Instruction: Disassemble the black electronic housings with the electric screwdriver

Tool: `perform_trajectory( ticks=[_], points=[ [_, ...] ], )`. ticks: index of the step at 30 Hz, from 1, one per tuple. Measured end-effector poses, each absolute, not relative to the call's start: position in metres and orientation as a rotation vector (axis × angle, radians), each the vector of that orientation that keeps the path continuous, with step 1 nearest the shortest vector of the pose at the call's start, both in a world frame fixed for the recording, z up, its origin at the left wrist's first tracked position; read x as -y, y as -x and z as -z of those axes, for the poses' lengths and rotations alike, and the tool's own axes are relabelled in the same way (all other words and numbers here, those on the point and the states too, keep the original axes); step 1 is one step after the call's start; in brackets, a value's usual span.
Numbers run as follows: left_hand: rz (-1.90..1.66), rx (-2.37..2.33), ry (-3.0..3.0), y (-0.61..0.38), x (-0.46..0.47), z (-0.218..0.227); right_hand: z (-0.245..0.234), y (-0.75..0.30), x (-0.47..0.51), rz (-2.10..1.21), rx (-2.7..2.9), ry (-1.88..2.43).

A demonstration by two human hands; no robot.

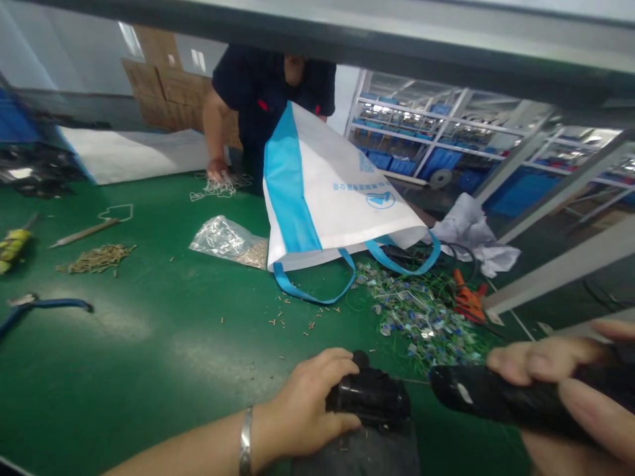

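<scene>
My left hand [317, 400], with a metal bracelet at the wrist, is closed around a black plastic part [370, 395] that rests on a dark flat block [377, 446] at the front of the table. My right hand [555, 360], partly cut off at the right edge, grips a black electric screwdriver [501, 395]. Its thin bit points left at the side of the black part; whether the tip touches a screw cannot be made out. Small copper-coloured screws [311, 325] lie scattered beyond my left hand.
A white and blue bag [342, 178] lies ahead, beside a clear plastic bag [225, 238] of screws. Green-wired pieces [426, 324] and an orange clamp [466, 297] are at right. Blue-handled pliers [54, 304] and brass pieces [102, 259] lie left. Opposite, a co-worker's hand [217, 170] touches white wires.
</scene>
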State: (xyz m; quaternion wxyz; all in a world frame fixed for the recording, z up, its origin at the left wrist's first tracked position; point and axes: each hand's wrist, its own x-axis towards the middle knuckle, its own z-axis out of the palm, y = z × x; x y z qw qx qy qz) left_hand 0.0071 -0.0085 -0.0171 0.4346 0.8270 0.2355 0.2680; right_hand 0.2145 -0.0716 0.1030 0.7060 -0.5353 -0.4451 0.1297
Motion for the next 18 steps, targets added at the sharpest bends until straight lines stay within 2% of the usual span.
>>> perform_trajectory(
  ticks=[3,13,18],
  points=[
    [-0.711,-0.537,-1.918,-0.004,0.001,0.017,-0.112,-0.192,0.071,-0.313,0.985,1.087],
    [-0.494,-0.492,-1.64,0.003,-0.026,0.019,-0.109,-0.174,0.069,-0.504,0.955,1.145],
    [-0.486,-0.484,-1.673,0.003,-0.027,0.024,-0.105,-0.172,0.063,-0.44,0.894,1.154]
  ],
)
